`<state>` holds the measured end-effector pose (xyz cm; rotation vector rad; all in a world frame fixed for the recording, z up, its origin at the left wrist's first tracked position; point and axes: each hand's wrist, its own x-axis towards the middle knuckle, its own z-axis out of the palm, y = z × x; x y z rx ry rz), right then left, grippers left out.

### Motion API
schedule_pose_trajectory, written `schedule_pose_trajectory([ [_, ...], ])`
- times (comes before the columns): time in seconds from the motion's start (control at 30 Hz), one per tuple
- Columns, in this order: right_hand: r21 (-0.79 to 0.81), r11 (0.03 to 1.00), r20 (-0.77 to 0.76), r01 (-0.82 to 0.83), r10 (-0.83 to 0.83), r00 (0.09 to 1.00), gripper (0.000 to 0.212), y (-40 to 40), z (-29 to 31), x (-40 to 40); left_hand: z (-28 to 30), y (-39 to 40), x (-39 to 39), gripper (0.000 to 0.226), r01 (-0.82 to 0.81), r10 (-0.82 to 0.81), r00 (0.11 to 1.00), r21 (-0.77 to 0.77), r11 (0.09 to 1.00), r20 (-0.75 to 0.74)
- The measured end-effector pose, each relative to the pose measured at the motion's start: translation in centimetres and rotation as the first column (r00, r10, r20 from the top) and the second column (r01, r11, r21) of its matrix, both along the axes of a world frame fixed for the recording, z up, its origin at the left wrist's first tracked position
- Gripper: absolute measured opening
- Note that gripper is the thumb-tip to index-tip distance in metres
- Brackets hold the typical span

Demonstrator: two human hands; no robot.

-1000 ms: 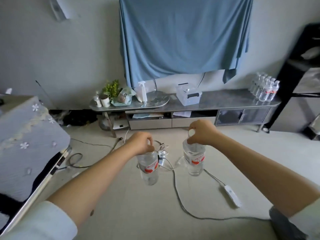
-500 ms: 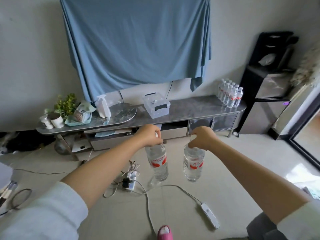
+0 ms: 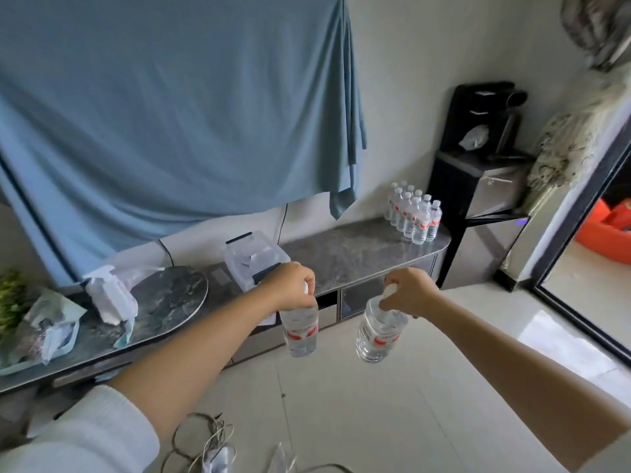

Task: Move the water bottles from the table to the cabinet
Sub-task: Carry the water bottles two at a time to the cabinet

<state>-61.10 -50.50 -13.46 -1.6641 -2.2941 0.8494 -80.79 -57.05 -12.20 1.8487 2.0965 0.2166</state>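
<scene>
Two water bottles hang by their necks above the floor: left hand point(image 3: 290, 288) grips one point(image 3: 300, 331), right hand point(image 3: 408, 293) the other point(image 3: 377, 334); cabinet point(image 3: 348, 254) at twelve o'clock.

A large blue-grey cloth point(image 3: 164, 107) hangs in folds over the pale plaster wall point(image 3: 409, 80). Below it a long low unit with a dark grey marbled stone top point(image 3: 345, 250) and rounded end stands on the cream tiled floor point(image 3: 368, 404). At its right end rises a tall black stand point(image 3: 478, 172), just beside a dark-framed glass door point(image 3: 587, 254), through which daylight falls in a bright patch on the tiles. Tangled thin cables point(image 3: 205, 442) lie on the floor near the bottom edge.
</scene>
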Motion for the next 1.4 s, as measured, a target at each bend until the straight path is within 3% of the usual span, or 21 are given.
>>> schedule_pose_trajectory([
  [0.27,0.084,0.991,0.013,0.102,-0.104,0.995,0.031,12.8,0.1,-0.1,-0.7,14.2,-1.5,0.018,-0.039,0.041,0.995,-0.021,0.999,0.094],
  [0.37,0.044,0.994,0.039,0.097,-0.099,0.994,0.031,16.9,0.4,0.3,-1.0,18.4,-0.8,0.003,-0.025,0.03,0.991,-0.039,0.999,0.128],
  [0.6,-0.04,0.996,0.064,0.086,-0.083,0.994,0.02,29.0,-1.4,3.1,-1.2,30.5,2.0,0.011,-0.006,0.003,0.993,0.028,1.0,0.115],
  [0.73,-0.074,0.996,0.094,0.041,-0.034,0.995,0.029,36.8,-1.3,5.1,-0.8,39.0,3.9,0.021,-0.01,0.012,0.995,-0.018,1.0,0.102],
  [0.9,-0.041,0.999,0.107,0.018,-0.014,0.994,0.035,46.6,-0.8,6.9,-0.7,48.5,6.2,0.001,-0.101,0.087,0.978,0.065,0.993,0.187],
  [1.0,-0.037,0.999,0.102,0.035,-0.031,0.994,0.033,51.6,-0.5,8.0,-0.9,53.4,7.1,0.006,-0.155,0.129,0.969,0.11,0.982,0.212],
  [1.1,-0.037,0.995,0.077,0.089,-0.086,0.993,0.024,57.6,-0.5,9.0,-0.8,59.2,7.5,0.026,-0.209,0.17,0.953,0.137,0.968,0.251],
  [1.3,-0.037,0.985,0.072,0.169,-0.166,0.983,0.028,68.6,-0.9,9.3,0.1,70.5,7.2,0.005,-0.129,0.09,0.97,0.163,0.978,0.227],
  [1.4,-0.027,0.98,0.067,0.196,-0.193,0.979,0.015,73.3,-0.1,9.2,0.7,75.6,7.0,0.007,-0.098,0.062,0.975,0.157,0.983,0.215],
])
